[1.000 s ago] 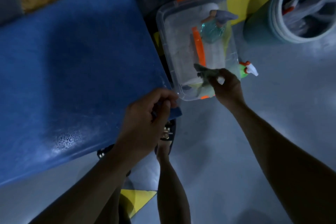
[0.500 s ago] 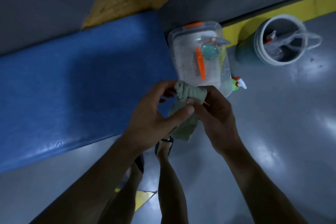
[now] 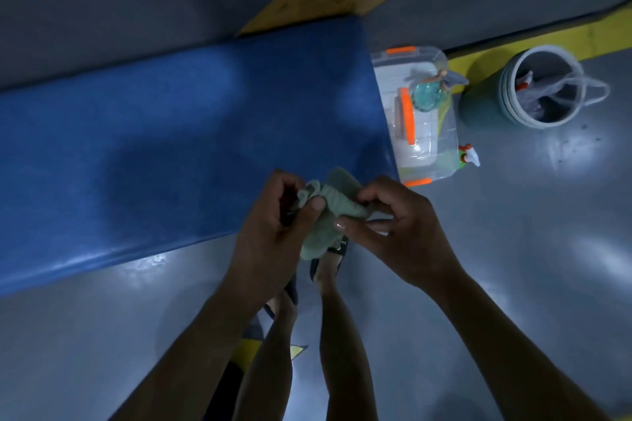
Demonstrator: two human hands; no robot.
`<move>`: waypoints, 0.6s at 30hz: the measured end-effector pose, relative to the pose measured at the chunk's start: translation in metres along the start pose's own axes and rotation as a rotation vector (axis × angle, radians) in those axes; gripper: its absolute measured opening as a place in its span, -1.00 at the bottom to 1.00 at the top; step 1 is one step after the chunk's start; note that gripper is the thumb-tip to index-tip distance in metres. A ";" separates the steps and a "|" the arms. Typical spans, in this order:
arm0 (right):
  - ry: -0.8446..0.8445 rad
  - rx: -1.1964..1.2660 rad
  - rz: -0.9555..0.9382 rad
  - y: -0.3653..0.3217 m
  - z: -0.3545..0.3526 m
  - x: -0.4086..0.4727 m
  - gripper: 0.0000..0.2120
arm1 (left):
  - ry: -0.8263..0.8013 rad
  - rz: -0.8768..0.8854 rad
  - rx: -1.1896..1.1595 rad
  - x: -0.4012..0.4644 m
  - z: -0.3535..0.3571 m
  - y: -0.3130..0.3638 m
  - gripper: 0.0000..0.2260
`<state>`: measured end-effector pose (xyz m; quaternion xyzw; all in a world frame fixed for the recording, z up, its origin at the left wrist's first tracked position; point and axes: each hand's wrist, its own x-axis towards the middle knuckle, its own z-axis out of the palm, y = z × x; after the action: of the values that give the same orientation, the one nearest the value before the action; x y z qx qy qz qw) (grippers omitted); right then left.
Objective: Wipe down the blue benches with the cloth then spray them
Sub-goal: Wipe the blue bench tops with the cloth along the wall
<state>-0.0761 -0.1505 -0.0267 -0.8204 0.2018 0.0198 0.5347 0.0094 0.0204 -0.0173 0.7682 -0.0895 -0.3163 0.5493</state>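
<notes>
**Cloth in both hands, wiping not yet begun**

The person stands at the near edge of the blue bench (image 3: 164, 147), looking straight down. Both hands meet in front of the body at the centre of the view, and between them sits the crumpled pale green cloth (image 3: 325, 212). The left hand (image 3: 273, 225) pinches the cloth's left side between thumb and fingers; the right hand (image 3: 400, 232) grips the right side with fingers curled closed on the fabric. A loose tail of cloth hangs down below the hands, over the sandalled feet. The cloth is held in the air just off the bench's right-hand near corner, not touching the pad.

At about 2 o'clock from the hands a clear lidded box (image 3: 420, 120) with orange clips sits on the floor against the bench's end. A teal spray bottle (image 3: 427, 96) stands on its lid, and a second spray nozzle (image 3: 470, 157) shows beside the box at its right. Further out at 2 o'clock stands a round bucket (image 3: 485, 106).

By my reading, the step in hand is readying the cloth: bunching or folding it into a pad for wiping. The bench surface shows sheen along its near edge, but whether it is wet I cannot tell. The next move calls for settling the cloth into one hand, then lowering it flat onto the bench toward 10 o'clock and sweeping along the length. Spraying comes afterwards, with a bottle fetched from the box.
</notes>
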 end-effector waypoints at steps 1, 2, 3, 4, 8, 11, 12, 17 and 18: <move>0.004 -0.024 -0.029 -0.002 0.006 -0.003 -0.75 | -0.001 0.022 0.029 -0.005 -0.006 -0.002 -0.89; -0.006 -0.021 -0.042 -0.006 0.012 -0.004 -0.75 | -0.004 0.039 0.051 -0.009 -0.011 -0.003 -0.89; -0.016 -0.015 -0.047 -0.009 0.018 -0.006 -0.77 | -0.009 0.049 0.067 -0.013 -0.016 -0.003 -0.88; -0.019 -0.009 -0.046 -0.014 0.024 -0.007 -0.77 | -0.017 0.060 0.079 -0.016 -0.019 -0.003 -0.88; 0.008 0.064 0.014 -0.034 0.040 -0.014 -0.68 | 0.005 0.069 0.070 -0.020 -0.029 -0.002 -0.84; 0.029 0.246 0.092 -0.047 0.045 -0.018 -0.51 | 0.031 0.047 0.064 -0.017 -0.031 -0.007 -0.88; 0.055 0.335 0.129 -0.050 0.046 -0.019 -0.47 | -0.009 -0.017 -0.024 -0.016 -0.030 -0.008 -0.83; 0.174 0.716 0.346 -0.043 0.049 -0.021 -0.54 | -0.294 -0.251 -0.509 -0.016 -0.025 -0.001 -0.69; 0.181 0.731 0.387 -0.039 0.048 -0.022 -0.54 | -0.290 -0.239 -0.527 -0.017 -0.022 0.000 -0.72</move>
<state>-0.0737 -0.0872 -0.0076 -0.5221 0.3921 -0.0250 0.7570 0.0093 0.0462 -0.0061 0.5516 0.0092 -0.4971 0.6698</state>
